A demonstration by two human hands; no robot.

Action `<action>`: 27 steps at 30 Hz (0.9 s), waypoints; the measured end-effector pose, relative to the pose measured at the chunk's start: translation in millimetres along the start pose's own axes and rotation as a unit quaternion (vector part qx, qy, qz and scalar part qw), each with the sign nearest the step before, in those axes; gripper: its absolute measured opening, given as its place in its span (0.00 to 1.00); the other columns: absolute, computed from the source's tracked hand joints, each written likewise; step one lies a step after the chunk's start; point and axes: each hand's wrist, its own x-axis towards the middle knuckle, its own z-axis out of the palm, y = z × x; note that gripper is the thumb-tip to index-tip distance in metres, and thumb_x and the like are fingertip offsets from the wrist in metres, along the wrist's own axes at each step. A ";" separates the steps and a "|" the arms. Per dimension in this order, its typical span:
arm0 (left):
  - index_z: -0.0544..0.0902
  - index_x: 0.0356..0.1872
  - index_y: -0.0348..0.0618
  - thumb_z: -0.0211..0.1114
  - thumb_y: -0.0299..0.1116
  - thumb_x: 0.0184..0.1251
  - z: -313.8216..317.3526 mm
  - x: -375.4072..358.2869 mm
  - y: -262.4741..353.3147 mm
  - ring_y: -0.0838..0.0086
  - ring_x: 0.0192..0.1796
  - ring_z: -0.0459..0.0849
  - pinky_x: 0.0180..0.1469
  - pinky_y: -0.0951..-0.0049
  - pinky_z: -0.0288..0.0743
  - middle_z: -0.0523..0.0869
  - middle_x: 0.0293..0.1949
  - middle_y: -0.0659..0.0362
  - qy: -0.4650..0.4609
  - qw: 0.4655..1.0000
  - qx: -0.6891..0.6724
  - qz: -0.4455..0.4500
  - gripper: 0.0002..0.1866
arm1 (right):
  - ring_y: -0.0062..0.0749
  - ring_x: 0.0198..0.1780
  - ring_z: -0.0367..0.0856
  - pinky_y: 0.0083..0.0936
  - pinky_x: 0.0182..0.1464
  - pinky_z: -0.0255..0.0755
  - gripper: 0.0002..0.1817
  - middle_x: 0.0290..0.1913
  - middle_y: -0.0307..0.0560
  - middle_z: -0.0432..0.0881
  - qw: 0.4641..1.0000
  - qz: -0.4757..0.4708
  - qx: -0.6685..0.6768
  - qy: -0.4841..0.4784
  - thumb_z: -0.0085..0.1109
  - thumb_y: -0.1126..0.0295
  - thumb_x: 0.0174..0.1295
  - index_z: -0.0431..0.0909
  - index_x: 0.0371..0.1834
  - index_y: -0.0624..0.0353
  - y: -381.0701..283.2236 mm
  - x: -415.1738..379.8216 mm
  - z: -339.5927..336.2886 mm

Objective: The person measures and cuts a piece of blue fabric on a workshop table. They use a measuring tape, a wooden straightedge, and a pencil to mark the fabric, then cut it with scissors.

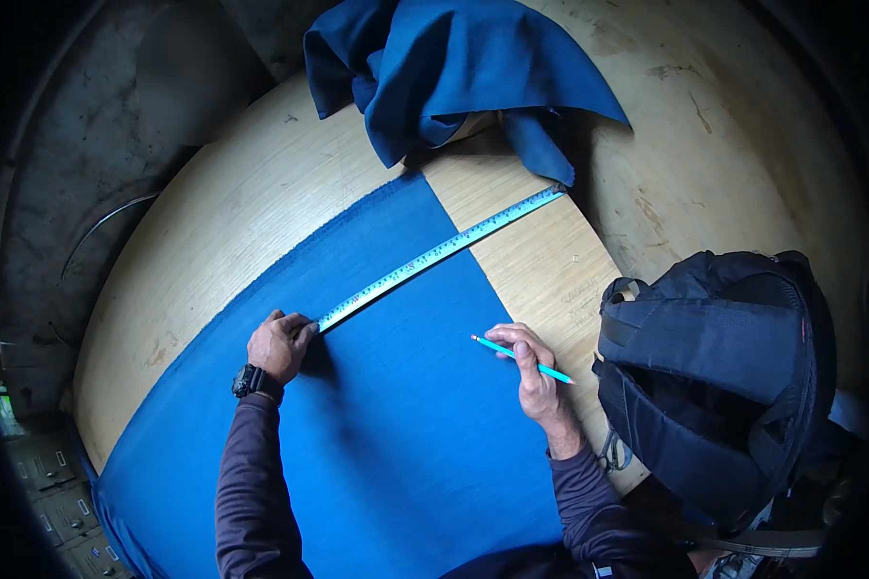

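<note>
My left hand (282, 345), with a black watch at the wrist, is closed on the near end of a long pale ruler (434, 255). The ruler slants up to the right across the blue cloth (406, 386) and over bare wood to the board's edge. Between the fingers of my right hand (531, 372) is a turquoise pencil (521, 358), slanting down to the right above the cloth's right side. The cloth lies mostly flat on a wooden tabletop (251, 207), with a straight edge on its right.
A bunched blue cloth (463, 68) lies at the far end. To the right sits a black backpack (714, 357), with scissors (612, 452) partly showing beside it. Metal drawers (63, 492) stand at the lower left. Another wooden surface (714, 164) extends at the upper right.
</note>
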 end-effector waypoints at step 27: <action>0.94 0.50 0.53 0.67 0.51 0.74 0.7 -2.9 -6.3 0.55 0.50 0.91 0.53 0.58 0.84 0.92 0.45 0.53 -0.039 0.998 -0.042 -0.011 0.17 | 0.18 0.33 0.75 0.19 0.38 0.76 0.21 0.40 0.39 0.81 0.988 0.074 0.029 -0.129 0.46 0.64 0.86 0.77 0.75 0.56 -36.3 -84.1 28.4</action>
